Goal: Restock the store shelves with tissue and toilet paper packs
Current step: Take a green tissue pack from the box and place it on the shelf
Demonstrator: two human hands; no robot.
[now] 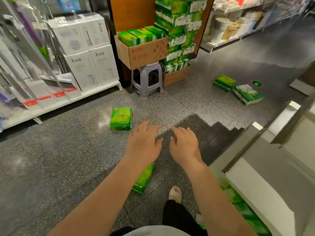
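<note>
A: How far is the restocking seen to be advanced?

B: It is judged to be partly done. A tall stack (pixel 179 31) of green packs is built against the brown panel (pixel 131 12), and a carton (pixel 144 51) on the stool (pixel 147 79) is filled with more. Several packs are left on the floor (pixel 68 159): one pack (pixel 121 118) near the white shelf (pixel 59 103), a second pack (pixel 144 179) partly hidden under the left forearm, and a pair (pixel 237 89) lying well apart to the right. More green wrapping is glimpsed at the lower right edge, beside a grey unit (pixel 255 176); what it is cannot be told.

A: How are the hands held?

B: Both are extended forward over the floor, palms down, with fingers spread and relaxed. Nothing is held by the left hand (pixel 144 142) or the right hand (pixel 185 144).

A: Where do the packs lie relative to the hands?

B: The pack by the shelf is found just ahead and to the left of the left hand, near but not touched. The second pack lies below the left forearm, closer to the body. The pair is placed far to the right of the right hand.

A: What is left to be done?

B: The loose packs are presumably still to be gathered and shelved.
</note>
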